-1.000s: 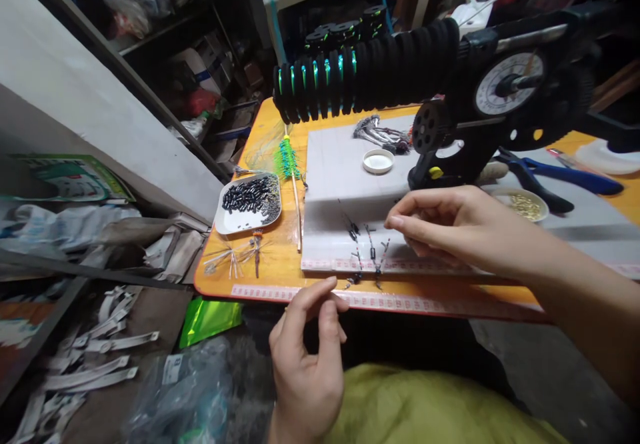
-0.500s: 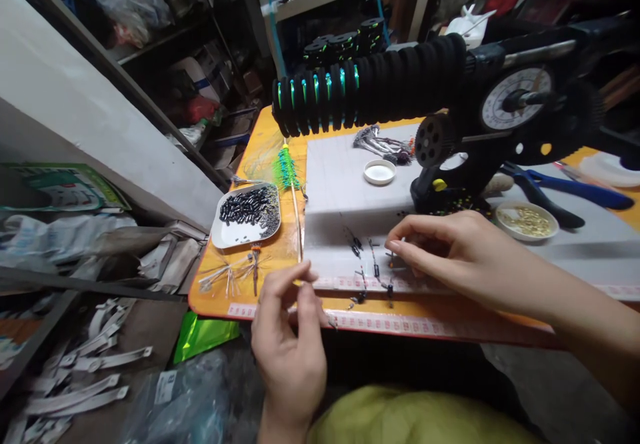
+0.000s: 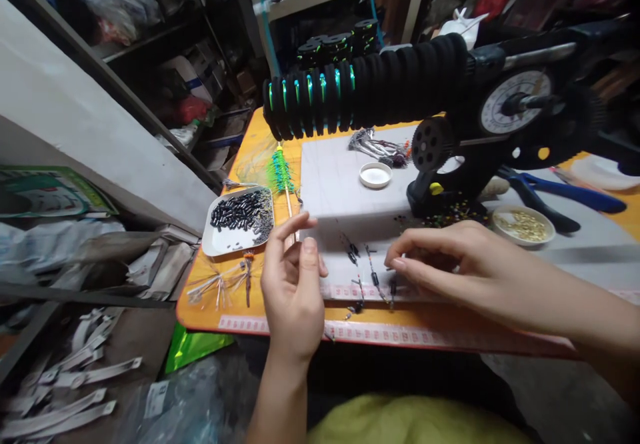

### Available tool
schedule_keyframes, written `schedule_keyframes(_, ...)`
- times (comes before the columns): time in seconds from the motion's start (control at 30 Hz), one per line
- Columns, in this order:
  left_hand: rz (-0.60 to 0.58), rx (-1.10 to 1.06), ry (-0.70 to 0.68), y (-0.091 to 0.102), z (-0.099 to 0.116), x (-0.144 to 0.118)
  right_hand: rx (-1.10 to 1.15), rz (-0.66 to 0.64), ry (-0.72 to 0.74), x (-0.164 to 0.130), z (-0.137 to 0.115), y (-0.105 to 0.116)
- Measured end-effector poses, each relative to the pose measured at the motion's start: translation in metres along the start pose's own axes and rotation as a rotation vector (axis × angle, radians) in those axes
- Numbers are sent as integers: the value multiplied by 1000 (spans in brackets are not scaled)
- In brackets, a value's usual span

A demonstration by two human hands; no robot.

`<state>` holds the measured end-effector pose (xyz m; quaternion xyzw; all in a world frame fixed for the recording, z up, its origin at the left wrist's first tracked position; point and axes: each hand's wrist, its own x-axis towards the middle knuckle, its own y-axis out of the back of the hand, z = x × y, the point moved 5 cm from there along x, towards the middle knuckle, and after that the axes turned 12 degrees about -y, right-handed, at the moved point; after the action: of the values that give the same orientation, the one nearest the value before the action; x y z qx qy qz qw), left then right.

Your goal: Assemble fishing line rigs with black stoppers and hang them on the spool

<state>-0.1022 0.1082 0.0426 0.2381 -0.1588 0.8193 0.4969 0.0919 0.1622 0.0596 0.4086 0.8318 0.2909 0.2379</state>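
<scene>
My left hand [image 3: 295, 291] is raised over the front edge of the table, palm inward. Its index finger and thumb stand apart, and nothing shows between them. Over the white board, my right hand [image 3: 450, 257] pinches thumb and index finger together; whatever is in the pinch is too fine or hidden to make out. Between the hands lie several short fishing rigs [image 3: 375, 279], thin strands with dark tubular weights and tiny beads. A white dish of black cylindrical weights [image 3: 235, 241] stands left of my left hand. Behind my right hand is a dish of small gold-coloured pieces [image 3: 525, 225].
A black winding machine [image 3: 435, 144] with a ribbed roller [image 3: 360, 87] overhangs the table. Blue-handled pliers [image 3: 575, 194] lie at the right. A green bristly bundle [image 3: 280, 171], a small white lid [image 3: 375, 175] and grey strand bundles [image 3: 375, 144] lie farther back. A measuring tape [image 3: 400, 333] runs along the front edge.
My left hand has risen, and its thumb and index finger have spread apart. My right hand keeps its pinch in nearly the same place. The view has shifted slightly.
</scene>
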Motion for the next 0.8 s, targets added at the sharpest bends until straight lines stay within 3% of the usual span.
schedule_keyframes(0.1, 139, 60, -200, 5, 14, -3, -39, -41, 78, 0, -6, 0)
schedule_keyframes(0.17, 165, 68, -296, 3, 23, -5, -100, 24, 112, 6, -8, 6)
schedule_keyframes(0.27, 159, 68, -336, 1, 30, -7, -189, 211, 82, 21, -10, 20)
schedule_keyframes(0.37, 165, 62, -315, 3, 30, -8, -205, 268, 32, 40, -16, 27)
schedule_keyframes(0.5, 177, 51, -295, 10, 30, -11, -106, 145, 4, 57, -22, 23)
schedule_keyframes(0.63, 187, 60, -286, 16, 32, -18, -26, 125, -9, 48, -16, 24)
schedule_keyframes(0.73, 160, 29, -271, 12, 34, -26, 269, 25, -78, 30, -6, 25)
schedule_keyframes(0.8, 77, -4, -259, 2, 35, -31, 496, -79, -121, 18, -3, 25)
